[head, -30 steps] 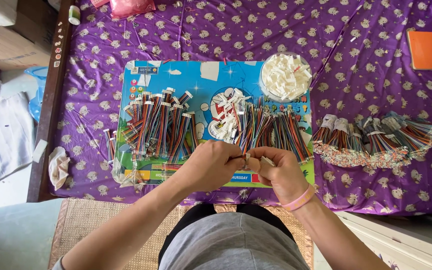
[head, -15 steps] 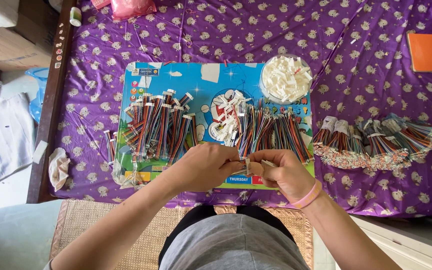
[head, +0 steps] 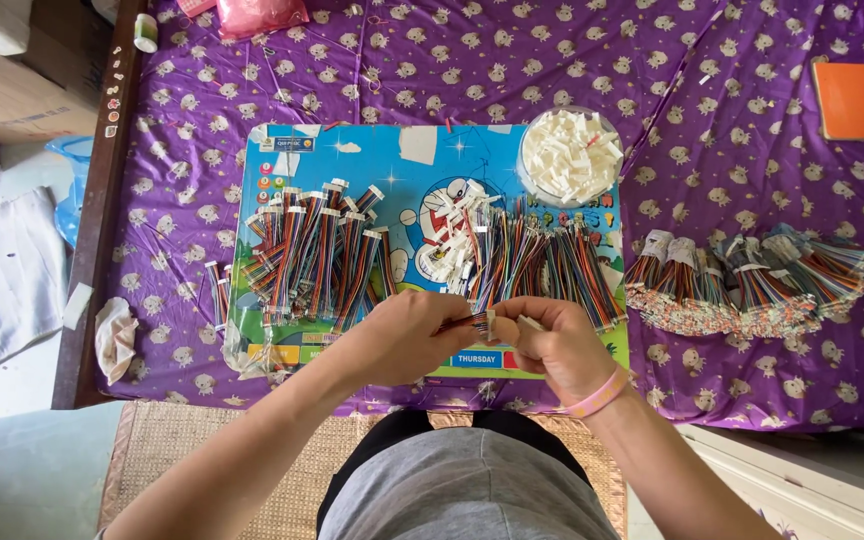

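Pinching a small wire bundle (head: 464, 322) between both hands | left hand (head: 404, 338) closed on wires | right hand (head: 552, 345) closed on its white plug | above blue board (head: 352, 160), near wire piles (head: 317, 262).

The left hand (head: 407, 335) and right hand (head: 552, 345) meet at the near edge of the board (head: 422, 165), which lies on the bed (head: 732, 120), with a short wire piece (head: 464, 322) between them. Just beyond the left hand a batch of wire bundles (head: 317, 262) lies on the board; just beyond the right hand lies a second wire batch (head: 542, 262), with loose connectors (head: 447, 235) behind it between the two batches. Farther beyond the right hand a bowl (head: 569, 155) sits on the board's far corner, and well to that hand's right a tied wire row (head: 752, 280) lies on the bed, a notebook (head: 859, 100) far behind it.
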